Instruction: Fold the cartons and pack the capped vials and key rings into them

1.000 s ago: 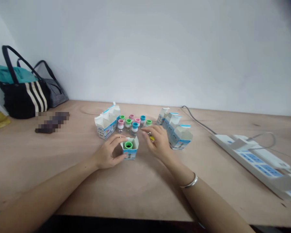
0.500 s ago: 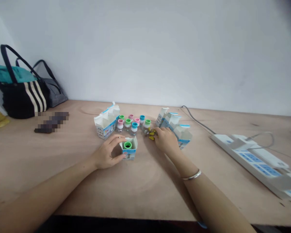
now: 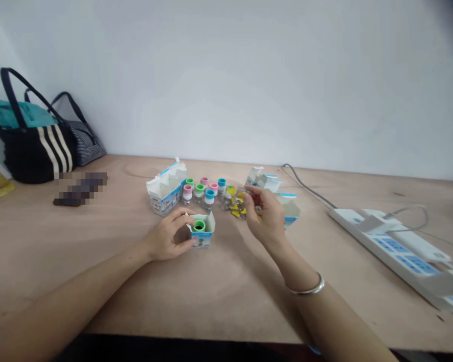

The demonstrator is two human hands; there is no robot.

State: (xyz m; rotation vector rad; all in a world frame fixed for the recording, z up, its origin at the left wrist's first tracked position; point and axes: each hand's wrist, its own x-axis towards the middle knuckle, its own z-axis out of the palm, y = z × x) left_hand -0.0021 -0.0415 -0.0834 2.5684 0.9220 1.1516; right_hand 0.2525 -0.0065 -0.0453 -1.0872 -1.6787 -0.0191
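Observation:
My left hand (image 3: 168,237) curls around a small open white-and-blue carton (image 3: 203,233) standing on the wooden table (image 3: 211,281); a green-capped bottle (image 3: 199,225) sits inside it. My right hand (image 3: 266,216) is raised a little above the table, fingers pinched on a small clear packet with yellow pieces (image 3: 235,203). Behind these stand several small bottles with pink, green and blue caps (image 3: 205,190). An open carton (image 3: 166,189) lies to their left, and more open cartons (image 3: 283,198) stand behind my right hand.
A black striped bag (image 3: 33,141) and a grey bag (image 3: 81,138) stand at the back left against the wall. A blurred dark object (image 3: 79,188) lies near them. White power strips (image 3: 403,251) with a cable (image 3: 305,186) lie at the right.
My right hand has moved right from beside the carton, taken hold of the yellow packet by the bottles and lifted it. My left hand has stayed on the carton.

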